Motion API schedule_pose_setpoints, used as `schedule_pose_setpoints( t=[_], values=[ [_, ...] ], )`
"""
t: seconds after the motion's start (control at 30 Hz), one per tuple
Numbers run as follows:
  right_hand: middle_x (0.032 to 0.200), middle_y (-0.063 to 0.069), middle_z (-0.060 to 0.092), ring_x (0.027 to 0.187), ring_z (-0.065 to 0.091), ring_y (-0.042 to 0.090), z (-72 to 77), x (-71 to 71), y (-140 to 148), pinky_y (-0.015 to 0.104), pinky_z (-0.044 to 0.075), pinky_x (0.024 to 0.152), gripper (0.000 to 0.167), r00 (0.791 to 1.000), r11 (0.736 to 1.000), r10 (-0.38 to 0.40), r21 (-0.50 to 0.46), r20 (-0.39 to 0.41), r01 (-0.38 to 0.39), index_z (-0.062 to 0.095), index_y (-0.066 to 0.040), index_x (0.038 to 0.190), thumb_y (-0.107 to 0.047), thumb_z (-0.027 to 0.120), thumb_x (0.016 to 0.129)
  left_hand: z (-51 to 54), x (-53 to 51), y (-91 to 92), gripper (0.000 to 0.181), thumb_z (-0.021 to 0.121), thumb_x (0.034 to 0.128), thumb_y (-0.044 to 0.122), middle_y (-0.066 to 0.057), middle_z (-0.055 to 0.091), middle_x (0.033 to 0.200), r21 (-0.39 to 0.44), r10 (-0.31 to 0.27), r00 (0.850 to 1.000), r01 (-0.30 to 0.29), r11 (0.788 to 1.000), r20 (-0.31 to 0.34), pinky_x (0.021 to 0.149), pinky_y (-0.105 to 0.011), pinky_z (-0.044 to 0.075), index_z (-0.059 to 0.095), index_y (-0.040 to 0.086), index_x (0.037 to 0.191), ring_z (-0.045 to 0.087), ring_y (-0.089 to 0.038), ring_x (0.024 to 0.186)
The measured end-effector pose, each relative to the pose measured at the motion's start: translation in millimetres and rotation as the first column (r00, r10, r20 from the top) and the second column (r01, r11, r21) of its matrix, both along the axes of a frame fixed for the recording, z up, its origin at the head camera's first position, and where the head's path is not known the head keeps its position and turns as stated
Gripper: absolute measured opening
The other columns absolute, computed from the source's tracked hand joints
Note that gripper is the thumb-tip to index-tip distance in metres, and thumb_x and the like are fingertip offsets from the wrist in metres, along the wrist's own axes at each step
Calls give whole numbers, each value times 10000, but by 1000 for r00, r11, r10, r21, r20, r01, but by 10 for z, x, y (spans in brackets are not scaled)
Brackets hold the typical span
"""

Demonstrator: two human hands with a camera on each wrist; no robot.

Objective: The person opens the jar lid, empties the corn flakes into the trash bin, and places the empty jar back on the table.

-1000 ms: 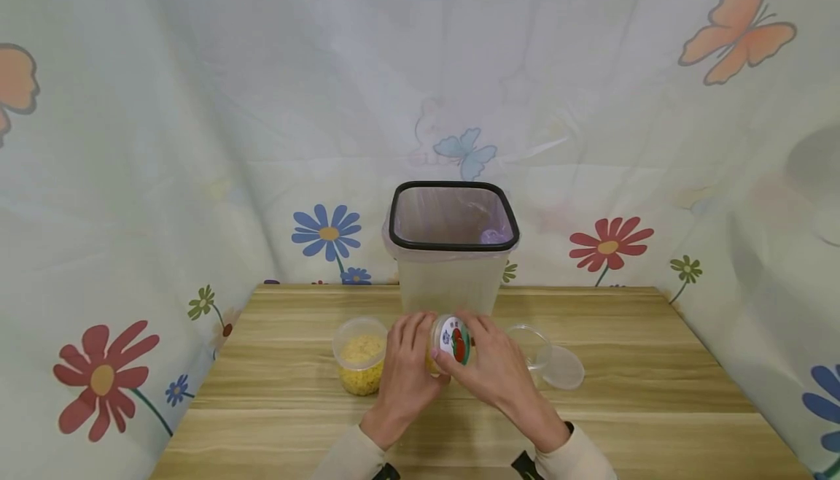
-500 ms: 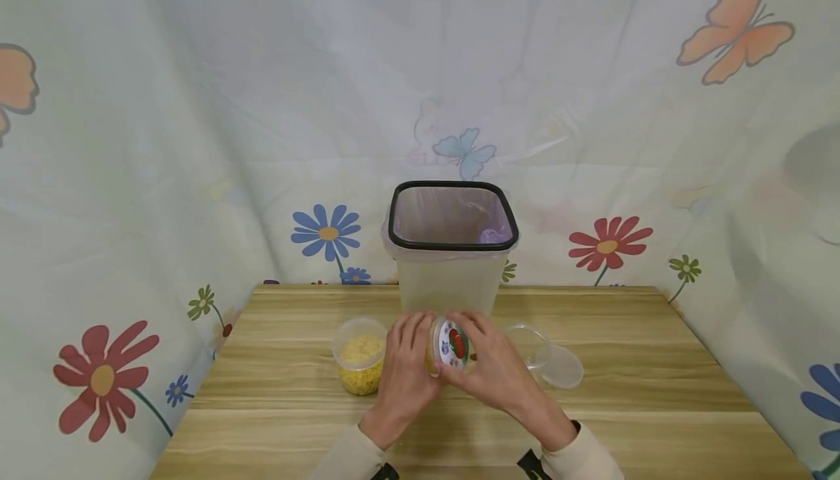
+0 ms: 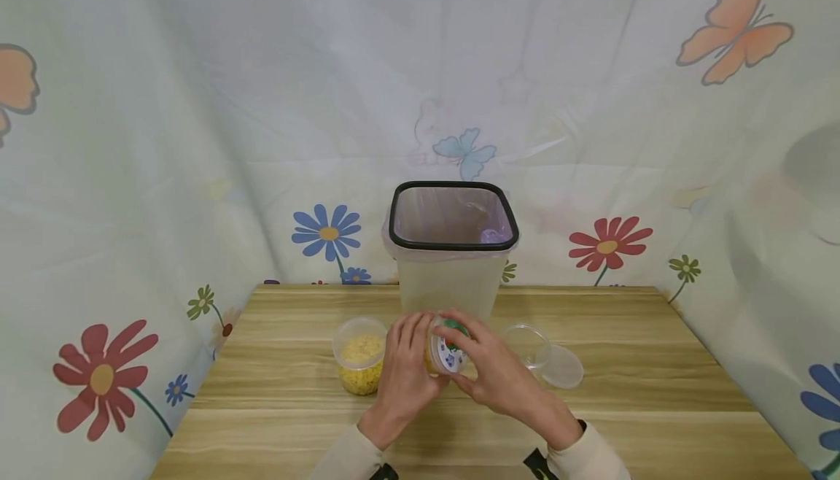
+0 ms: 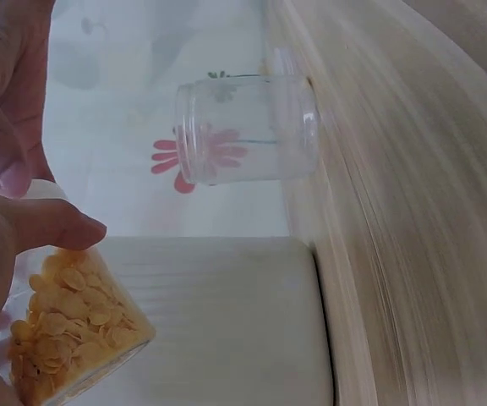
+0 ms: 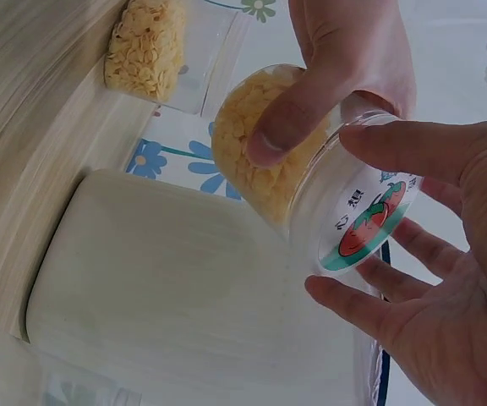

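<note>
In the head view, my left hand grips a clear jar of yellow flakes, tilted so its lid faces right. The left wrist view shows its fingers curled round the jar's body. My right hand holds the round lid by its rim, fingers spread around it; the lid bears a picture of red fruit with green leaves. The lid is on the jar. To the left stands an open jar partly filled with yellow flakes. On the right are a clear jar without contents and a translucent lid disc.
A pale bin with a black rim and purple liner stands behind my hands. The wood-grain table carries everything. A curtain printed with flowers and butterflies surrounds it at the back and sides.
The lid's picture has turned, its fruit now toward the top. My right fingers have shifted round the rim. My left hand and the other things stay in place.
</note>
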State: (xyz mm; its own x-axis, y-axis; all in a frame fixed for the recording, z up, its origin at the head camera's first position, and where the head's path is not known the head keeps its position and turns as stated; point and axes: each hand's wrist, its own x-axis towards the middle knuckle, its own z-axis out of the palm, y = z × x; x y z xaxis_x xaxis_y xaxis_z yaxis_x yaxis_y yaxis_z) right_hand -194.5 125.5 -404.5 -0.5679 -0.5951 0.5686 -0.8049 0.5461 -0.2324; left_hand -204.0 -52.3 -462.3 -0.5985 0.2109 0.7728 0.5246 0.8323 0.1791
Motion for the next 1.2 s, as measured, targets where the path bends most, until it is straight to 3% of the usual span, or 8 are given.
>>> schedule_pose_setpoints(
  t=[0.17,0.27,0.47,0.63,0.8,0.93,1.03,1.2],
  values=[
    [1495,124,432,1388,421,374,-6,16,2,477,509,1006,823,1000,999,26,17,-5,-26,526,-139,1368,-57,895,637,-5,-3,1,943,935,499,302,-54,581,1263,23,-10,1000,10,1000,18,1028,-411,445,520,109,1323,506,-256,1191],
    [1538,119,382,1402,398,374,-15,35,-5,503,500,1010,847,1000,1000,19,9,11,-19,477,-139,1425,-144,881,681,-12,6,-3,963,943,488,306,-60,577,1271,31,-19,999,18,999,28,1029,-414,447,516,105,1326,501,-256,1196],
    [1528,139,387,1303,507,336,-13,96,-57,462,562,894,778,993,991,-112,-72,39,114,441,-148,1457,-418,771,805,-26,22,-5,865,900,568,304,-72,584,1263,28,-22,1000,21,999,20,1018,-399,446,520,97,1316,503,-259,1186],
    [1455,127,487,1176,604,310,24,146,-124,414,573,805,754,956,956,-259,-101,140,274,480,-142,1419,-550,700,824,-18,16,2,812,854,610,319,-76,590,1256,34,-15,1000,15,999,3,1015,-388,443,519,91,1313,511,-258,1169],
    [1310,110,605,951,660,244,54,156,-174,354,537,672,807,888,908,-396,-46,232,417,496,-133,1409,-638,664,804,13,3,13,837,862,611,345,-78,586,1254,35,-20,1000,21,999,-12,1022,-400,444,509,89,1326,512,-263,1170],
    [1212,120,650,846,656,232,73,146,-192,342,517,640,838,846,880,-458,3,274,475,497,-133,1414,-676,649,795,32,1,23,862,884,596,336,-75,583,1254,31,-22,1000,23,999,-15,1025,-402,441,506,88,1330,508,-260,1171],
    [1181,112,659,817,649,215,83,137,-192,327,510,633,824,836,874,-469,18,285,485,511,-132,1400,-674,652,795,45,7,30,862,890,592,338,-69,584,1253,26,-17,1000,17,1000,-14,1023,-400,444,509,92,1326,510,-258,1169],
    [1211,94,651,810,636,196,102,134,-172,310,492,625,779,849,890,-438,10,295,456,527,-149,1379,-629,689,787,61,18,35,868,888,586,339,-56,584,1256,18,-1,1000,1,1000,13,1034,-387,445,505,107,1330,511,-249,1179]
  ],
)
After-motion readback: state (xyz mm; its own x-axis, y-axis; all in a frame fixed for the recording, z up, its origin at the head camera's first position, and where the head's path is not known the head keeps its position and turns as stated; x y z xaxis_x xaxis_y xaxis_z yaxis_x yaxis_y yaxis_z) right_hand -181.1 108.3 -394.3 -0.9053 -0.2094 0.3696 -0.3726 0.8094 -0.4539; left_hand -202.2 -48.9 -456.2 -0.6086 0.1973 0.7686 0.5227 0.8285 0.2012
